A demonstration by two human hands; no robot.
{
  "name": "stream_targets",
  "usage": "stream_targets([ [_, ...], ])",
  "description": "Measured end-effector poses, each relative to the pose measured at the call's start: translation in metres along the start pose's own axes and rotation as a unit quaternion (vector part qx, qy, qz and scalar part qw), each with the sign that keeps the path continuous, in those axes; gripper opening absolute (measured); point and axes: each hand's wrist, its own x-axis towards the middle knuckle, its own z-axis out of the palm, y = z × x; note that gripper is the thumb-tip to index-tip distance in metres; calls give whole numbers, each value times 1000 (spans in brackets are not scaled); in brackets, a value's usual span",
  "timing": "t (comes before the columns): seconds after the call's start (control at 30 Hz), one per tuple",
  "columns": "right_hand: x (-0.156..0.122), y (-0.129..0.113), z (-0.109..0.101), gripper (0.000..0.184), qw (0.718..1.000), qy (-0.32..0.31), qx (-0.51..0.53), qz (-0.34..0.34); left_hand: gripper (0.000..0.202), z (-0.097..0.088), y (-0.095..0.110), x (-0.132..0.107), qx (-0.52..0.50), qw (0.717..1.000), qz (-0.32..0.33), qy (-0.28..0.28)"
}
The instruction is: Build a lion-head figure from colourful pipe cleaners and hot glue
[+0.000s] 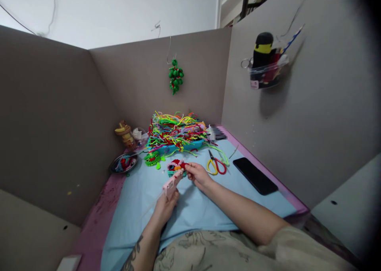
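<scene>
My left hand [167, 207] is wrapped round the grip of a pale pink hot glue gun [171, 184], with a translucent glue stick [149, 207] jutting from its back end. The gun's nozzle points up and right, close to my right hand [197, 174]. Between the fingertips of that hand is a small red fuzzy piece [183, 165]. It sits at the edge of a red, pink and teal pipe-cleaner figure [174, 165] on the blue cloth; whether the two are joined I cannot tell. Left of it lies a green pipe-cleaner frog-like figure [152, 159] with big eyes.
A blue tray [175, 148] heaped with colourful pipe cleaners [175, 130] stands at the back. Scissors [216, 163] and a black phone [254, 175] lie at right. A dark bowl [125, 162] and a cup [126, 136] are at left. Grey partitions [196, 76] enclose the table.
</scene>
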Motion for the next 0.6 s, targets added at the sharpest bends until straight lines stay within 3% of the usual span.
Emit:
stream_targets([
  [0.33, -2, -4, 3, 31, 1000, 1, 5, 5, 47, 1, -15, 1, -18, 999, -11, 31],
  [0.6, -3, -6, 4, 29, 1000, -1, 5, 6, 46, -1, -9, 1, -11, 998, -30, 49],
])
